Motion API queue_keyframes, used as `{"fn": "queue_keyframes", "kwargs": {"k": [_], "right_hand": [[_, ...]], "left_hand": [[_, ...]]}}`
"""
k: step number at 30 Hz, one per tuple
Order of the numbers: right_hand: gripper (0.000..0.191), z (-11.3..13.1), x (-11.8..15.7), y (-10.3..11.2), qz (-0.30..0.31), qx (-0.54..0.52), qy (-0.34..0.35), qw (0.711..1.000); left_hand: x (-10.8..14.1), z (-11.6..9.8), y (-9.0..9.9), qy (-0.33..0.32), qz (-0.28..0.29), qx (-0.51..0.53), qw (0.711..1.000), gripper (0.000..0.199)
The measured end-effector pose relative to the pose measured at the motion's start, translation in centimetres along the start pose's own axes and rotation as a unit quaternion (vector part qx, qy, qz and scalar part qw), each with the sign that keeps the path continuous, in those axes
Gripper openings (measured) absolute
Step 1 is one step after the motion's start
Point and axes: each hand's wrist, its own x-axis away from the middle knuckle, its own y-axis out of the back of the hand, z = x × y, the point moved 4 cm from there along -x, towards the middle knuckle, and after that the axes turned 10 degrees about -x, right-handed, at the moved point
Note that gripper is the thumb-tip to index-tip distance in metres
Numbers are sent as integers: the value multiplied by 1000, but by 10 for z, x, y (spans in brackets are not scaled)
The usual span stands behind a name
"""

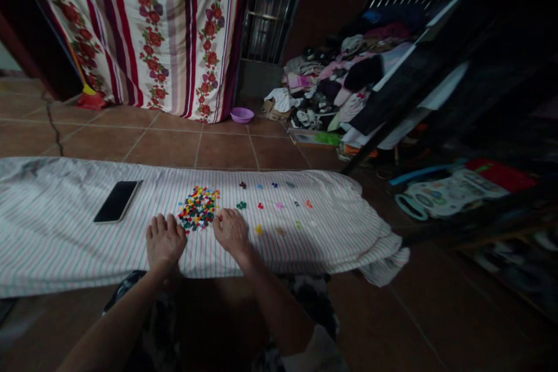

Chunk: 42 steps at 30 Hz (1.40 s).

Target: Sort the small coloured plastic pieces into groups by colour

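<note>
- Dim room with a brown tiled floor [226,148]; a cloth [331,247] with thin stripes covers a long surface across the near side. Clock directions below are read from the pile.
- Pile [199,208]: many tiny pieces in red, yellow, green, blue, orange and white, gathered on the cloth between the hands.
- Left hand [164,241], at 8 o'clock: back up, laid on the cloth, fingers slightly bent and mostly extended, thumb beside the pile's edge, no piece visible in it.
- Right hand [234,232], at 4 o'clock: fingers curled, thumb and index close together at the pile's edge. Whether a piece is pinched there, I cannot tell.
- Small groups, around 3 o'clock, in three loose rows. Far row: brown [242,185], light blue, dark blue, grey. Middle row: green [241,205], red, pink, dark grey, orange. Near row: yellow [258,229], tan, yellow-green, and a faint pale one.
- Phone [117,202], at 9 o'clock: dark screen up, flat on the cloth.
- Curtain [174,35], at 12 o'clock: striped, with red flowers.
- Broom [90,99], between 10 and 11 o'clock; purple basin [242,115] at 1 o'clock, both on the floor.
- Clothes heap [335,81], between 1 and 2 o'clock.
</note>
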Motion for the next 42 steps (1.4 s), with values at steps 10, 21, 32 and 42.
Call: {"fn": "queue_keyframes", "kwargs": {"k": [10,21,32,42], "right_hand": [[26,-61,31,30,-83,25,-6,996],[34,-163,50,81,-184,-31,-103,977],[33,-249,31,121,-162,50,-228,959],[30,-279,8,115,-135,79,-275,948]], "left_hand": [[0,0,9,-21,22,-32,999,44],[0,1,7,-25,37,-37,998,43],[-1,-3,16,-29,28,-48,998,42],[-2,-2,4,-17,35,-40,998,47]]}}
